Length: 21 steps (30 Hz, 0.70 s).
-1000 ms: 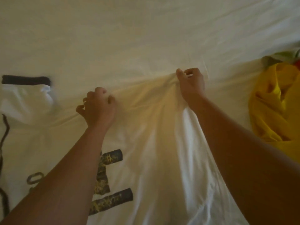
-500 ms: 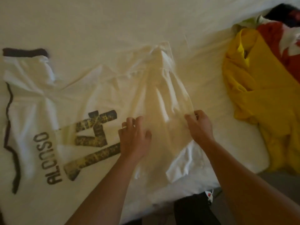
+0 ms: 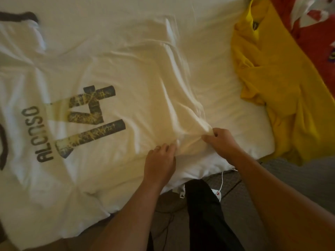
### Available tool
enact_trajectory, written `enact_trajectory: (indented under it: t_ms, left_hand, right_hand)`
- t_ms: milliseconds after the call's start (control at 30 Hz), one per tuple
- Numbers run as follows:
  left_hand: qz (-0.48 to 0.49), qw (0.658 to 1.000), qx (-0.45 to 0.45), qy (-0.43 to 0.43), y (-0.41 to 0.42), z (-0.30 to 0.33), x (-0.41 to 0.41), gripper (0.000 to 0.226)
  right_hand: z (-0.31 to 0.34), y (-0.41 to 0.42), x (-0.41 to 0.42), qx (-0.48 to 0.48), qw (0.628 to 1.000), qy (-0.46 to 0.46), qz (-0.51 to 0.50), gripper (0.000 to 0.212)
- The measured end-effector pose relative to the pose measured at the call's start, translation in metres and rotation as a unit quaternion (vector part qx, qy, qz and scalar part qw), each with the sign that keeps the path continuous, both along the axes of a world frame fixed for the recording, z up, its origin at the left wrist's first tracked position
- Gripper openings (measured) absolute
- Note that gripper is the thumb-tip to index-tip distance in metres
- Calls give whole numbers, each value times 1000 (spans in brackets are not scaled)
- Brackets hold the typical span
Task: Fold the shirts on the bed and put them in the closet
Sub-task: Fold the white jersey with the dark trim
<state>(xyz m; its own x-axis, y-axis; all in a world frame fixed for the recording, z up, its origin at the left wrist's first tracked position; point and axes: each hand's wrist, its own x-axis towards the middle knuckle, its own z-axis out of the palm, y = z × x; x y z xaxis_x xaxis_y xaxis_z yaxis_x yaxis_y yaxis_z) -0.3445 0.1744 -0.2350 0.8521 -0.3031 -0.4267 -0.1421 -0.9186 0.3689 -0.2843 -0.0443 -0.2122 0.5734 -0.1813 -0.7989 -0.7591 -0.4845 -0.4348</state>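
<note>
A white shirt [image 3: 76,73] printed "ALONSO 14" in dark letters lies spread on the white bed [image 3: 226,98], its collar end to the left. Near the bed's front edge, my left hand [image 3: 160,161] pinches the shirt's hem. My right hand [image 3: 220,140] grips a bunched fold of the same hem just to the right. A yellow shirt [image 3: 282,84] lies crumpled at the right side of the bed. Beyond it, at the top right corner, sits a red and white shirt [image 3: 315,24].
The bed's front edge runs diagonally below my hands. Under it is grey floor [image 3: 299,182], my dark trouser leg [image 3: 204,214] and a thin white cable [image 3: 222,180]. No closet is in view.
Both hands have come back from the far side of the bed to its front edge, drawing the white shirt's hem toward me. The view has tilted down, so the printed back shows fully.
</note>
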Motion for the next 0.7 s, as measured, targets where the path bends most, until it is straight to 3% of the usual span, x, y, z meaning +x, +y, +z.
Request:
enact_trajectory:
  t_ms: [100,200,267,333,433,567,700]
  left_hand:
    - [-8,1000,-22,-5,-15,1,-9,17]
    - [-3,998,-49,44,-24,2,-26,30]
    - [25,996,-69,42,-18,7,-33,36]
    - [58,996,-68,16,-1,12,-39,37]
    - [145,989,-18,-36,48,14,-55,32]
    - [235,968,79,-49,126,14,-82,33]
    - [175,971,153,-54,182,2,-112,39]
  right_hand:
    - [0,-15,-10,-33,998,-36,-38,14]
    - [-10,-24,-28,-129,991,-17,32,9]
    - [-8,-18,-37,-193,978,-56,64,16]
    - [-6,-3,-42,-246,945,-150,155,22]
    - [-6,41,-47,-205,881,-250,346,19]
    - [-14,113,-54,-129,782,-238,562,32]
    - [-22,160,-61,-154,713,-228,644,32]
